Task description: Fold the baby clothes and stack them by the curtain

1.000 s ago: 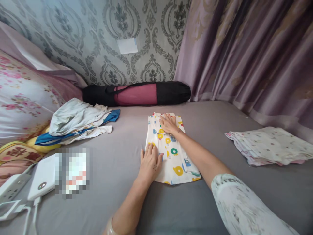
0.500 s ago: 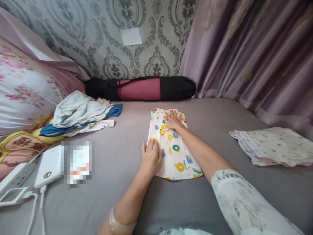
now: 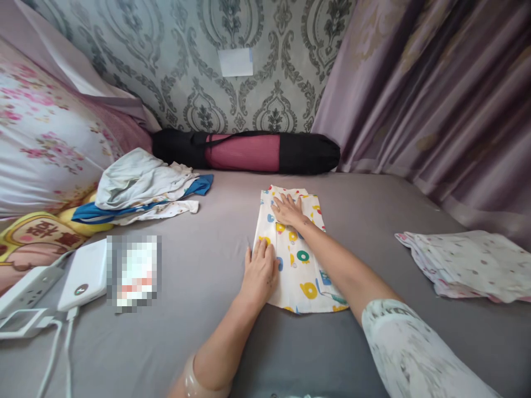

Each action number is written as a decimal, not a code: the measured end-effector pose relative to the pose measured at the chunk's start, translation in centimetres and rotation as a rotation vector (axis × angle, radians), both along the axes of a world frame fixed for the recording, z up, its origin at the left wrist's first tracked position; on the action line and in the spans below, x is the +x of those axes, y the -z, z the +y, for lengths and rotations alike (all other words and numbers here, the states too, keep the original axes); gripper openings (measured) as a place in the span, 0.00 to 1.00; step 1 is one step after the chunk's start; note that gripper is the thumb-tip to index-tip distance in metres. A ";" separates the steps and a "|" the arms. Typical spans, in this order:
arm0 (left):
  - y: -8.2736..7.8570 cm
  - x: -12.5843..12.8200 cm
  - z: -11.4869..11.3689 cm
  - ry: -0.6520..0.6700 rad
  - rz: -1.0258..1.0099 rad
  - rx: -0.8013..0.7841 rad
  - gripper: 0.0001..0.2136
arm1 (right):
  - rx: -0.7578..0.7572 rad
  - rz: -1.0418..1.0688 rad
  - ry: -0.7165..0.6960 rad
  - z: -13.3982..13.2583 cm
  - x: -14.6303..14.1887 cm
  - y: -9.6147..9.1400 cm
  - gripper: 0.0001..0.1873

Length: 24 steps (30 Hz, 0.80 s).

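A white garment (image 3: pixel 296 287) with a yellow, blue and green print lies folded into a long panel on the grey bed sheet. Flat on its left edge rests my left hand (image 3: pixel 260 272), fingers stretched out and pointing away from me. My right hand (image 3: pixel 289 210) presses on the upper part of the cloth with its fingers spread. Neither hand grips anything. Part of the garment is hidden beneath my hands and right forearm.
At left lie crumpled clothes (image 3: pixel 141 185), a white power bank (image 3: pixel 85 273) on a cable, and a power strip (image 3: pixel 31 290). A black and pink long bag (image 3: pixel 244 152) lies along the wall. Folded cloths (image 3: pixel 473 265) are stacked at right.
My right hand has shifted slightly left across the top of the garment. My left hand stays at its left edge. The whole view has turned a little.
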State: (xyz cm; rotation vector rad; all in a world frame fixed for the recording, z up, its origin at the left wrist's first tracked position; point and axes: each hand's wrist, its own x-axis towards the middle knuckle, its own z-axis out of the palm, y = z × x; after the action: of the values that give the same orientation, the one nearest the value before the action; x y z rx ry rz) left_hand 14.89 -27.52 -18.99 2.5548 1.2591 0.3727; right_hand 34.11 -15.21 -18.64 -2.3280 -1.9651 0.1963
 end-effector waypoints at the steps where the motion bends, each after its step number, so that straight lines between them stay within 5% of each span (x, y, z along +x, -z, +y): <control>1: 0.0 0.0 0.0 -0.001 0.004 -0.001 0.17 | 0.016 -0.018 -0.014 0.3 -0.1 -0.2 0.31; 12: 1.3 0.2 -0.2 0.023 0.194 0.025 0.26 | 0.043 0.006 -0.057 5.5 -1.1 0.9 0.37; 17: 0.8 0.1 -0.3 0.030 0.212 0.018 0.27 | 0.056 0.028 -0.059 5.8 -0.7 1.5 0.37; 24: 0.0 -0.2 -0.1 -0.003 0.138 0.021 0.22 | 0.026 0.037 -0.135 4.7 -1.2 0.0 0.35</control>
State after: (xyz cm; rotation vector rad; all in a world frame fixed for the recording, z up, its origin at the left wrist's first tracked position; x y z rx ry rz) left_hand 14.67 -27.62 -18.94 2.6362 1.3127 0.2148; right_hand 32.89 -10.52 -18.59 -2.1611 -2.0946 0.2205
